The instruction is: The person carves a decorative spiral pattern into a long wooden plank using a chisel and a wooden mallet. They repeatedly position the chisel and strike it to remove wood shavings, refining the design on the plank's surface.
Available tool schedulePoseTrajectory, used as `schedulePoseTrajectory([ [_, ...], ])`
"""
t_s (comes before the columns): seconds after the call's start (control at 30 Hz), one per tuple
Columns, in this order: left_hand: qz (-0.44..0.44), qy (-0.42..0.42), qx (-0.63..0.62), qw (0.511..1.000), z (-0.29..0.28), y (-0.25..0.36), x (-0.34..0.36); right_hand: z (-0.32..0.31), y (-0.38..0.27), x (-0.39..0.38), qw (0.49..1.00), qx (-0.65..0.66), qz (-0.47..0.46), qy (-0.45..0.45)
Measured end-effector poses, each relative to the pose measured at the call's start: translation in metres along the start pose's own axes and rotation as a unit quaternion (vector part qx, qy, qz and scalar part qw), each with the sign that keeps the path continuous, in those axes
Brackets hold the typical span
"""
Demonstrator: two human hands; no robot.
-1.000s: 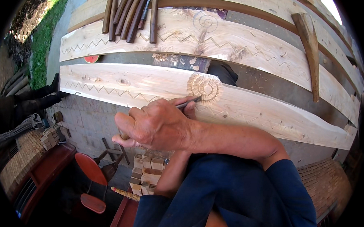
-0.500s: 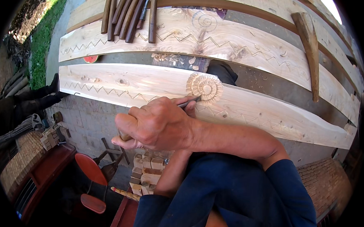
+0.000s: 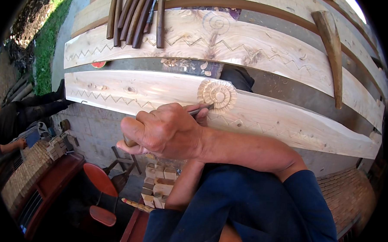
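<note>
A wooden-handled carving chisel [image 3: 202, 108] slants across a pale plank [image 3: 289, 114]. Its metal tip meets the lower left rim of a round carved rosette [image 3: 220, 95]. My right hand [image 3: 161, 130] is closed around the chisel, with the handle's butt poking out at its lower left. Most of my left hand [image 3: 201, 115] is hidden behind the right; its visible fingers press against the blade close to the tip. My right forearm crosses over my left one. A carved zigzag line runs along the plank below the rosette.
Several dark-handled chisels [image 3: 137, 21] lie at the far left on another plank [image 3: 266, 53] with zigzags and a drawn spiral. A wooden mallet [image 3: 330, 55] rests at the far right. Wood blocks [image 3: 161, 184] and a red chair [image 3: 100, 180] stand below. Another person's hand [image 3: 17, 144] shows at left.
My view has shifted slightly. Both hands and the chisel stay nearly in place at the rosette's rim. At the left edge, the other person's hand has come into view near the blocks.
</note>
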State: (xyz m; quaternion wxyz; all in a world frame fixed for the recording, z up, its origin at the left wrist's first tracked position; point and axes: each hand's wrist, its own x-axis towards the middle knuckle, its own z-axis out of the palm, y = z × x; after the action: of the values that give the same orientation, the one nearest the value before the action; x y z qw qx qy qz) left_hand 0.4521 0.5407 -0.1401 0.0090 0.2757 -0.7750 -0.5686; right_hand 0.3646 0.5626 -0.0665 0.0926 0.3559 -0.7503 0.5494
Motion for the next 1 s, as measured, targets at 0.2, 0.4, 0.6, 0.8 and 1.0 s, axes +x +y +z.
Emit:
schedulePoseTrajectory([
  [0.2,-0.002,0.006,-0.006,1.000,0.002,0.003,-0.003,-0.001,0.000,0.000,1.000,0.016,0.015,0.001],
  [0.4,-0.003,0.014,-0.016,1.000,0.004,0.004,-0.004,-0.002,-0.001,0.001,0.999,0.022,0.038,-0.017],
  [0.6,0.001,0.035,-0.036,0.999,0.008,0.008,-0.004,-0.004,0.000,0.002,0.998,0.016,0.052,-0.010],
  [0.8,0.218,0.093,0.070,0.969,0.008,0.030,-0.004,-0.019,-0.015,-0.005,1.000,-0.015,0.022,0.000],
  [1.0,0.423,-0.005,0.035,0.905,0.022,0.021,-0.035,-0.082,-0.062,-0.068,0.999,0.007,-0.033,-0.023],
])
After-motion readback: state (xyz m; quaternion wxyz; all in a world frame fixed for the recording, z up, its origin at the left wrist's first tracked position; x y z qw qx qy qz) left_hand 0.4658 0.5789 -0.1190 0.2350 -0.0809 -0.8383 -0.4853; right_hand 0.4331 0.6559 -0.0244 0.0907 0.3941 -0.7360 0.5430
